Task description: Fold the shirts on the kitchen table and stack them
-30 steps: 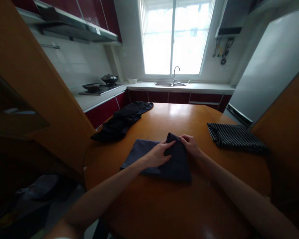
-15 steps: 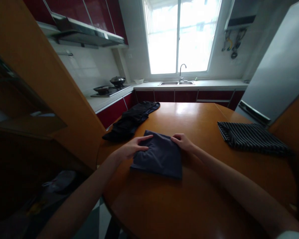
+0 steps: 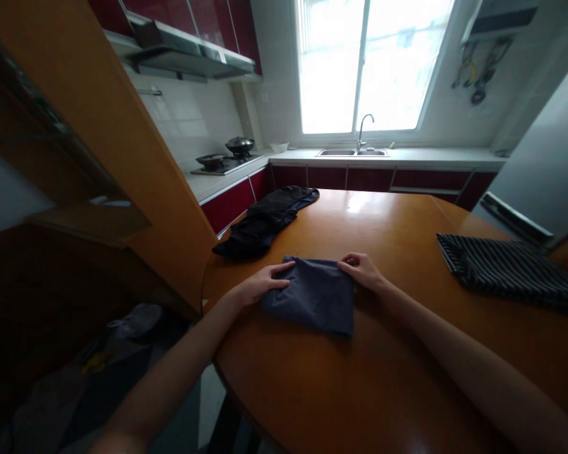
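A folded dark blue cloth (image 3: 312, 295) lies flat on the round wooden table (image 3: 383, 378). My left hand (image 3: 260, 285) rests on the cloth's far left corner, fingers pinched on the edge. My right hand (image 3: 363, 271) grips the cloth's far right corner with curled fingers. Both forearms reach in from the near side of the table.
A crumpled black garment (image 3: 265, 221) lies at the table's far left edge. A folded striped cloth (image 3: 506, 271) sits at the right. A wooden cabinet (image 3: 99, 157) stands on the left. Behind are a stove with pans (image 3: 224, 157), a sink (image 3: 353, 151) and a fridge (image 3: 544, 170).
The blue cloth went from half-unfolded to a compact folded rectangle. My hands moved apart to its two far corners. The camera view shifted left, so everything sits further right.
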A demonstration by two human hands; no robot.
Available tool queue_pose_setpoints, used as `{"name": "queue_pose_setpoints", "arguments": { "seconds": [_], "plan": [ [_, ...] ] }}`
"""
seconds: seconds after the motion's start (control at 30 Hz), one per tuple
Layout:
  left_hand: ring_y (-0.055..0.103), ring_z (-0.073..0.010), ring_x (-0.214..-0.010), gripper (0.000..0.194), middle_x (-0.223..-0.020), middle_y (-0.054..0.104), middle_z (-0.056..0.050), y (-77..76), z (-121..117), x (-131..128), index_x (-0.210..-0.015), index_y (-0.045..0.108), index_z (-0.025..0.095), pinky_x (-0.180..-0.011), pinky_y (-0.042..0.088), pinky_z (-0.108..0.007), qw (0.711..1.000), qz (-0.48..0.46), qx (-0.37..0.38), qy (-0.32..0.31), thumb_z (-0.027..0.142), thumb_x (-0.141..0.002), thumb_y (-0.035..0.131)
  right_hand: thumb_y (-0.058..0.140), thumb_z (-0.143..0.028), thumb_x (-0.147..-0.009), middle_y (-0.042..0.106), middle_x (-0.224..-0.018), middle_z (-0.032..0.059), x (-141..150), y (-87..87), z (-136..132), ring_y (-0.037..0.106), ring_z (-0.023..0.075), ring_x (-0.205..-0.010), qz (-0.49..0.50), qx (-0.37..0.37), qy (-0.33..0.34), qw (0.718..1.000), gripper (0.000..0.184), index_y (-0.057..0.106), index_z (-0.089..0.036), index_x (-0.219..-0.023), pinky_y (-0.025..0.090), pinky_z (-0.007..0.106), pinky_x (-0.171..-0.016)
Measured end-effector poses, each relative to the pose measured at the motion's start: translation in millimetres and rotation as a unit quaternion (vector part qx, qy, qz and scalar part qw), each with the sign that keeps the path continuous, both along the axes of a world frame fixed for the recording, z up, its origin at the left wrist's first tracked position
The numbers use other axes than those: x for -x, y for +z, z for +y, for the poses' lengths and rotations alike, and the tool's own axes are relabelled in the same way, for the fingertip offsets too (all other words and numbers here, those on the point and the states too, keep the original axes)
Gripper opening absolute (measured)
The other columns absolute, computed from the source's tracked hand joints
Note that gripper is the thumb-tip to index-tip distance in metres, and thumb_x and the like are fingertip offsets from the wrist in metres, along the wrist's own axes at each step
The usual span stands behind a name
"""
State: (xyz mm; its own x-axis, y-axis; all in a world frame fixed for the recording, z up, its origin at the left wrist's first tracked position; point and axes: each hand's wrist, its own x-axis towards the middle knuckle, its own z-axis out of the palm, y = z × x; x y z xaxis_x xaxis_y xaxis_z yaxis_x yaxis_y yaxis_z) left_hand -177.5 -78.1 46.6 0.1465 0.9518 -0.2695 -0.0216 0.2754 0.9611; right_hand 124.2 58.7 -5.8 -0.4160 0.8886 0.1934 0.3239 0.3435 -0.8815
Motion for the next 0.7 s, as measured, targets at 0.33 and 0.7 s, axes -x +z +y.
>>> {"name": "queue_pose_setpoints", "arguments": {
  "seconds": [0.33, 0.7],
  "plan": [
    [0.062, -0.0308, -0.124, 0.091, -0.144, 0.058, -0.012, 15.5, 8.2, -5.2, -0.142, 0.057, 0.022, -0.102, 0.051, -0.038, 0.996, 0.075, -0.001, -0.037, 0.026, -0.060, 0.095, 0.069, -0.045, -0.072, 0.069, -0.068, 0.0013, -4.0, -1.0, -1.5, 0.056, 0.0142, -0.058, 0.026, 0.022, 0.040, 0.999, 0.032, 0.067, -0.017, -0.087, 0.040, 0.023, -0.050],
    [0.048, -0.0371, -0.135, 0.072, -0.150, 0.048, -0.015, 2.9, 20.8, 11.1, -0.137, 0.062, 0.015, -0.116, 0.037, -0.043, 0.887, 0.428, -0.171, 0.038, 0.039, -0.071, 0.082, 0.073, -0.045, -0.074, 0.072, -0.068, 0.0041, -1.5, -2.8, -4.1, 0.062, 0.0179, -0.061, 0.003, -0.014, -0.012, 1.000, 0.029, 0.074, -0.018, -0.086, 0.046, 0.026, -0.055]
  ]
}}
